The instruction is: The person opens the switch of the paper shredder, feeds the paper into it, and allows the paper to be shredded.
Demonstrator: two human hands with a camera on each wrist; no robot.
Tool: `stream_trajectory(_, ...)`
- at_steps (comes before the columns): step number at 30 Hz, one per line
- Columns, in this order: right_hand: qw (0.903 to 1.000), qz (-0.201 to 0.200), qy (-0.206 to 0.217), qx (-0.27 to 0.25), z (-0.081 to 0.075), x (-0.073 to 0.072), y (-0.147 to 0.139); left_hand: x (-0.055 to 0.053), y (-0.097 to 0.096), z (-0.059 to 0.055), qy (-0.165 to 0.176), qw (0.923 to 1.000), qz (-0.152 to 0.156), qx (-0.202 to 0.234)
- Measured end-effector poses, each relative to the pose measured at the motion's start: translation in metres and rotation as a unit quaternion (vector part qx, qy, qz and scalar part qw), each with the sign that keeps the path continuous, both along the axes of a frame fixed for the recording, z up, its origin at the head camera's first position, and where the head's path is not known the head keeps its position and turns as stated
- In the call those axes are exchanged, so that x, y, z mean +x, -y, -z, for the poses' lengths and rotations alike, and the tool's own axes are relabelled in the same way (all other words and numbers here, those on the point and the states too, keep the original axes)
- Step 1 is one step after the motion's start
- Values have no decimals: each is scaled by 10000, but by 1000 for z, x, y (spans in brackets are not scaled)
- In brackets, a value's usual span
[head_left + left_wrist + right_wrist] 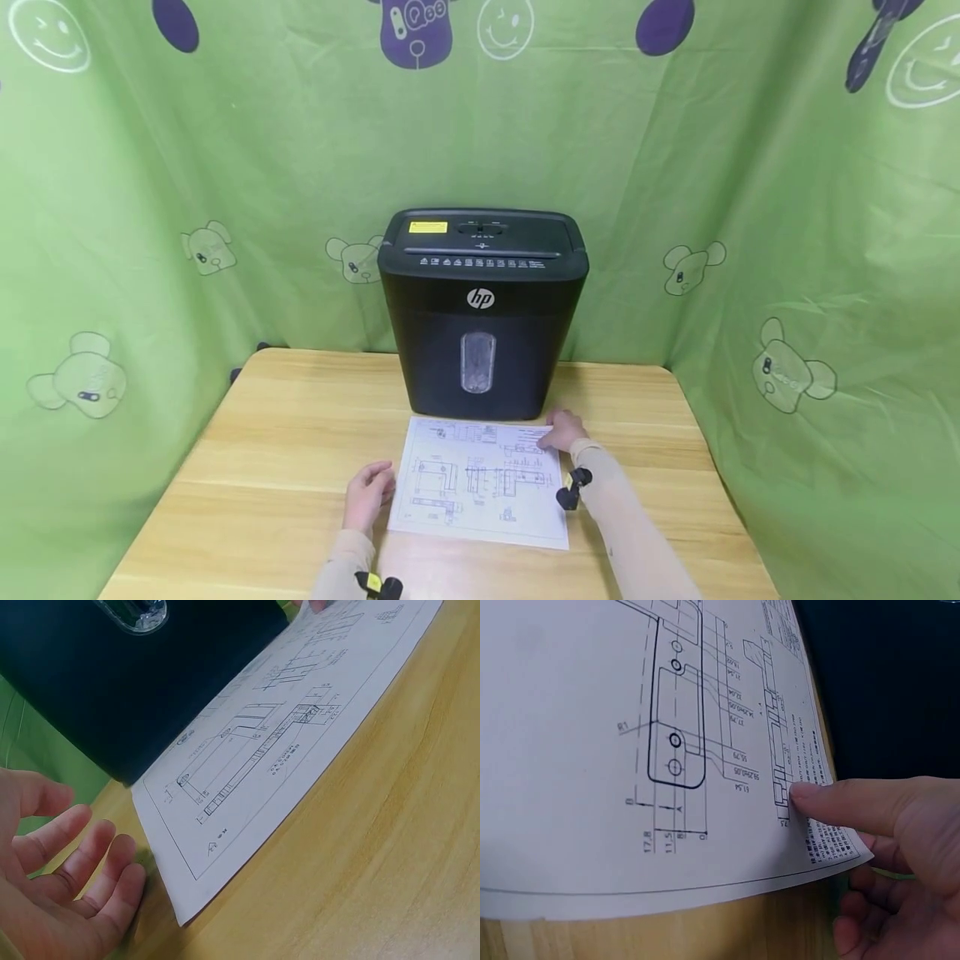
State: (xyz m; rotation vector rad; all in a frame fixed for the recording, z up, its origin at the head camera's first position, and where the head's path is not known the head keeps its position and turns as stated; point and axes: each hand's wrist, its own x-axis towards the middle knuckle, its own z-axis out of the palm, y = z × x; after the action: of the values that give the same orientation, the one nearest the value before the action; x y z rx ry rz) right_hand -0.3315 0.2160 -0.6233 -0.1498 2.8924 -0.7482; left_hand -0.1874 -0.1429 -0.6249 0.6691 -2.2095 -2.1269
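Observation:
A white sheet of paper (480, 521) printed with technical drawings lies on the table in front of a black HP paper shredder (435, 350). My right hand (564, 431) pinches its far right corner; in the right wrist view the thumb (840, 804) presses on the printed side and the other fingers are curled under the edge. Just off the sheet's left edge, my left hand (367, 493) holds nothing. Its fingers (82, 859) are loosely bent, with the fingertips close to the paper's corner in the left wrist view.
The shredder stands at the table's back edge, its feed slot (483, 252) on top and a clear window (477, 362) in front. Wooden tabletop (285, 433) extends to both sides. A green patterned curtain (300, 150) encloses the back and sides.

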Motion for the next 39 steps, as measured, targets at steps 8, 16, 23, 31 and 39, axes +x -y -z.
stream_trajectory(8,9958,-360,-211,-819,8,3,-4,1,1,-1,-7,10000,-75,44)
stream_trajectory(16,9813,-753,-256,-1754,-6,17,-14,3,3,-3,-72,9994,-225,242)
stream_trajectory(23,9542,-373,340,-2950,-17,19,-23,0,6,-4,-224,9972,-707,56)
stream_trajectory(31,9167,-77,726,-3928,-26,19,-28,-3,5,-8,-306,9924,-1014,620)
stream_trajectory(39,8476,266,973,-5209,-29,25,-27,-7,-6,-13,-570,9857,-731,1409)
